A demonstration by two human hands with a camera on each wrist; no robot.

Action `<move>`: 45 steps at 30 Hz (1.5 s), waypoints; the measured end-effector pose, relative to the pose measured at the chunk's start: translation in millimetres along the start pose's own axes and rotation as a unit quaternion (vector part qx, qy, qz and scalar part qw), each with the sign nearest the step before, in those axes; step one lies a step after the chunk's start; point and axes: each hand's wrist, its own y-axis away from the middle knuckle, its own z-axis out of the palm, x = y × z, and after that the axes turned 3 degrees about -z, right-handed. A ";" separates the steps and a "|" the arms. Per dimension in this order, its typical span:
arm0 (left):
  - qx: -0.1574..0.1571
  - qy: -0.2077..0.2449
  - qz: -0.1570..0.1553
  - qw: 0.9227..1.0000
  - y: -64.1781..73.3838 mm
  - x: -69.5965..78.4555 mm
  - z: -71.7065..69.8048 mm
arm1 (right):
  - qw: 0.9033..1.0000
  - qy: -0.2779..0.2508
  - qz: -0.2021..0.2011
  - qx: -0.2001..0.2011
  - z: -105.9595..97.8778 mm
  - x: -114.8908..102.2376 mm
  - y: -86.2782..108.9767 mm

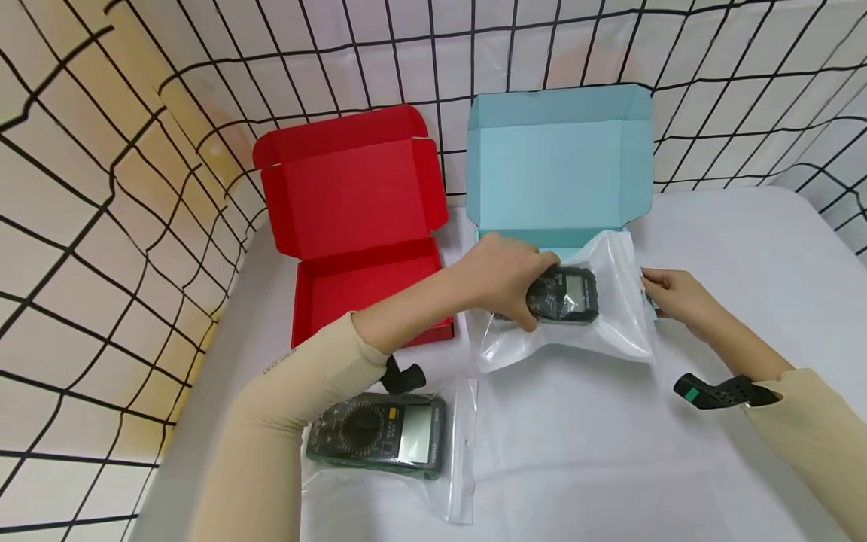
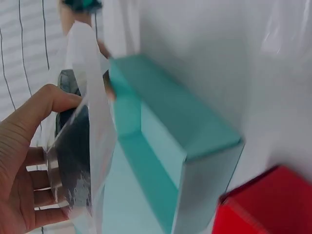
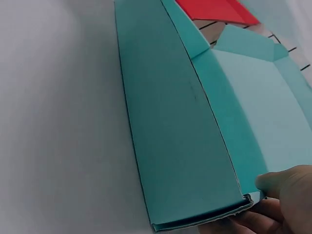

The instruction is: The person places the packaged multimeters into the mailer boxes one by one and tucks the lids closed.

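Right of centre in the head frame, we see left hand [image 1: 511,277] curled round the bagged meter [image 1: 570,296] over the blue box [image 1: 552,177], right hand [image 1: 679,295] pinching the box's edge. Slick bag [image 1: 619,301] could slide, we judge, dropping the meter.

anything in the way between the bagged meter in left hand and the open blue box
Nothing visible: the left hand holds the bagged meter over the blue box, whose lid stands open; the right hand grips the box from the side.

Nothing legible; print on the left sleeve [image 1: 278,406] and nearer multimeter [image 1: 372,433] too small.
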 end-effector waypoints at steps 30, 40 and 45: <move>-0.094 -0.042 -0.029 0.994 -88.7 -31.0 34.0 | 1.000 0.001 0.010 -0.010 -3.7 -6.2 -4.6; -0.106 -0.031 -0.026 0.994 -95.6 -34.2 50.0 | 1.000 0.003 0.026 -0.008 -7.3 -3.3 -2.9; -0.121 -0.022 -0.026 0.992 -95.5 -32.6 54.9 | 1.000 -0.006 0.029 -0.011 -5.1 -0.6 -2.0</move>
